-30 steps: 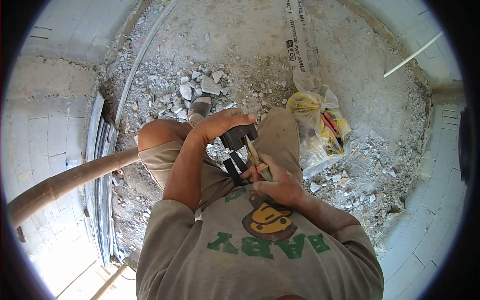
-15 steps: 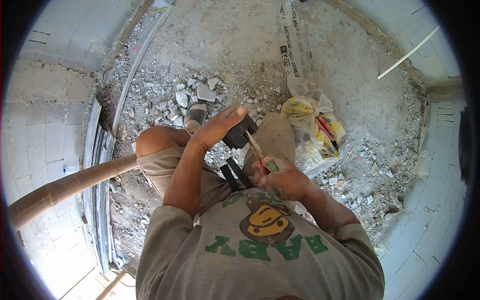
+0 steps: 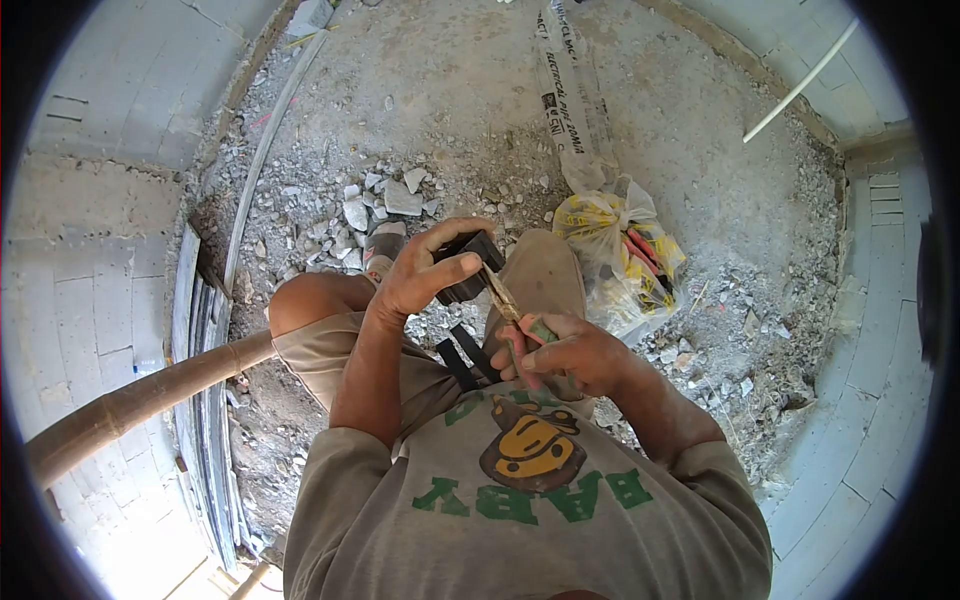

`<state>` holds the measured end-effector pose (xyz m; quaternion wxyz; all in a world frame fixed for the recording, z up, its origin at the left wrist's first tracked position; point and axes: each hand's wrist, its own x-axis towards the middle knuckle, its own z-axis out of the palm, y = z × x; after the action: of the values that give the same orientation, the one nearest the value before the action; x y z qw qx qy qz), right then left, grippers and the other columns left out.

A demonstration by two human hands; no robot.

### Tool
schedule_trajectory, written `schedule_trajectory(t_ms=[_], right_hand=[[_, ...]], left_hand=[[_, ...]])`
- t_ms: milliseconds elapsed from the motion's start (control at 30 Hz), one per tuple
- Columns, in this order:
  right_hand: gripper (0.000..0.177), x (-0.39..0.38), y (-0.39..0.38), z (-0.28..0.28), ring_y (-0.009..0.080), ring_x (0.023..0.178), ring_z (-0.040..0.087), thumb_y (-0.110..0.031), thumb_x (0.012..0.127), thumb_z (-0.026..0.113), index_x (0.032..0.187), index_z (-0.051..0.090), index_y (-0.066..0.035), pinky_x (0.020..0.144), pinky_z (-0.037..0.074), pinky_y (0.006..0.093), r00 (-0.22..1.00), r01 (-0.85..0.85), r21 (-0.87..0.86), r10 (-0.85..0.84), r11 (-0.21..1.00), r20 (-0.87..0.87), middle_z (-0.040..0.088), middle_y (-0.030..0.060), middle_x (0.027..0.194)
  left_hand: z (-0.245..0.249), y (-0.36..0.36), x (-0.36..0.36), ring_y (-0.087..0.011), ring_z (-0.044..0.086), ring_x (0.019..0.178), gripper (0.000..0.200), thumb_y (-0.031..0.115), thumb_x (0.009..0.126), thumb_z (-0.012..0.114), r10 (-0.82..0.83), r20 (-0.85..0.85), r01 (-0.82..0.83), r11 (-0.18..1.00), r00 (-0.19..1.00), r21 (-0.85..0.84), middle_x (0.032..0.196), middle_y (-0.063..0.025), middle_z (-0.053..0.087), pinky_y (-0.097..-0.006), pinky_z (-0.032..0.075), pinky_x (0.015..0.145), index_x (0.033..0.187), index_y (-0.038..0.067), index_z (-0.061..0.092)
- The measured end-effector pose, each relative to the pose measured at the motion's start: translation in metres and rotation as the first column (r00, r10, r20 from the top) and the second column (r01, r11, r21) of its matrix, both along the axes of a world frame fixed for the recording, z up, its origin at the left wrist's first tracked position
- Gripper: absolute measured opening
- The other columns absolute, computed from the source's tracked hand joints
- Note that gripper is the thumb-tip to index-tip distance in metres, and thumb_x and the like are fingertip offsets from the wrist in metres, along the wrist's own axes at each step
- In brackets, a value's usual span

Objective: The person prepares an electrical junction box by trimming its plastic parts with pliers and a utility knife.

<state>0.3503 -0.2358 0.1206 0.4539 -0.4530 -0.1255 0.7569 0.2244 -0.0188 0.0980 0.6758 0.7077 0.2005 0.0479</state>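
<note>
My left hand (image 3: 412, 278) is wrapped around a black plastic box (image 3: 484, 246), likely an electrical box, holding it above my knees with the thumb along its near side. A pair of pliers (image 3: 506, 306) with red and green handles is in my right hand (image 3: 578, 356). Their handles are spread apart, and the metal jaws reach the near edge of the box. Whether they grip its wall is too small to tell. Two black straps (image 3: 458, 362) hang at my waist below the hands.
On the right of my knee lies a clear plastic bag (image 3: 600, 222) with yellow and red items. Broken stones (image 3: 402, 198) and rubble cover the floor ahead. A bamboo pole (image 3: 150, 395) and long metal profiles (image 3: 205, 370) are at left. Printed plastic wrapping (image 3: 578, 110) stretches forward.
The pliers' handles have spread wider. My left hand has turned the box a little, and its thumb has come down to the near side. The view has shifted slightly.
</note>
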Motion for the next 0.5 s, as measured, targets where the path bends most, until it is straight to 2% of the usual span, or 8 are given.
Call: schedule_trajectory(t_ms=[33, 267, 333, 500], right_hand=[[0.053, 0.0011, 0.0006, 0.0022, 0.0277, 0.107, 0.062, -0.007, 0.083, 0.058, 0.132, 0.043, 0.009, 0.093, 0.048, 0.0352, 0.999, -0.02, -0.021, 0.019, 1.0, -0.032, 0.06, 0.0227, 0.12], [0.056, 0.0021, 0.0013, 0.0085, 0.032, 0.107, 0.063, -0.006, 0.082, 0.057, 0.133, 0.041, 0.01, 0.096, 0.047, 0.0382, 0.992, 0.03, -0.062, -0.037, 0.998, -0.117, 0.06, 0.0247, 0.118], [0.041, 0.0025, 0.0015, 0.0096, 0.0257, 0.099, 0.065, -0.003, 0.085, 0.059, 0.123, 0.048, 0.006, 0.079, 0.052, 0.0314, 0.995, 0.032, -0.067, -0.038, 0.997, -0.094, 0.062, 0.0207, 0.111], [0.041, 0.0023, 0.0025, 0.005, 0.0238, 0.095, 0.066, -0.004, 0.086, 0.058, 0.124, 0.048, 0.006, 0.076, 0.052, 0.0298, 0.999, 0.001, -0.038, -0.003, 0.999, -0.045, 0.063, 0.0194, 0.108]], left_hand=[[-0.0016, 0.0002, -0.0002, -0.0195, 0.061, 0.1, 0.068, 0.055, 0.078, 0.064, -0.003, 0.0, 0.003, 1.0, 1.0, -0.001, 0.104, -0.0108, 0.066, -0.0322, 0.046, 0.09, 0.12, 0.001, 0.062], [-0.0049, -0.0006, 0.0002, -0.0193, 0.062, 0.099, 0.074, 0.062, 0.078, 0.062, 0.003, 0.025, -0.003, 1.0, 1.0, 0.001, 0.105, -0.0112, 0.066, -0.0328, 0.047, 0.089, 0.12, 0.001, 0.061], [-0.0048, 0.0004, 0.0008, -0.0194, 0.062, 0.099, 0.075, 0.063, 0.078, 0.062, -0.006, 0.026, 0.006, 1.0, 1.0, 0.002, 0.106, -0.0113, 0.066, -0.0329, 0.047, 0.089, 0.121, 0.001, 0.061], [-0.0019, 0.001, 0.0013, -0.0193, 0.062, 0.099, 0.073, 0.063, 0.079, 0.062, -0.01, 0.015, 0.009, 0.999, 1.0, 0.032, 0.106, -0.0113, 0.066, -0.0326, 0.047, 0.089, 0.12, 0.002, 0.062]])
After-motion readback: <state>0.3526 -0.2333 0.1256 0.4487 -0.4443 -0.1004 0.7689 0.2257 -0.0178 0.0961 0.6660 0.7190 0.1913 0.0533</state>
